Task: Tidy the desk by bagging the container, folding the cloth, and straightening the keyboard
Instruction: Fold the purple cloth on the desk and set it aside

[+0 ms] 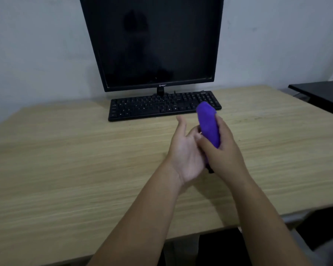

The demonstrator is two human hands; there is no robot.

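A purple cloth (208,124), folded into a narrow bundle, is held upright above the middle of the desk. My right hand (224,150) grips it, fingers wrapped around its lower half. My left hand (185,150) is beside it, palm up and fingers spread, touching the right hand's fingers. A small dark piece shows under my hands; what it is I cannot tell. The black keyboard (158,106) lies at the back of the desk in front of the monitor, slightly slanted. No container or bag is in view.
A black monitor (152,41) stands at the back against a white wall. The wooden desk (65,160) spreads left and toward me, its front edge near the bottom. A dark table (321,93) stands at the right.
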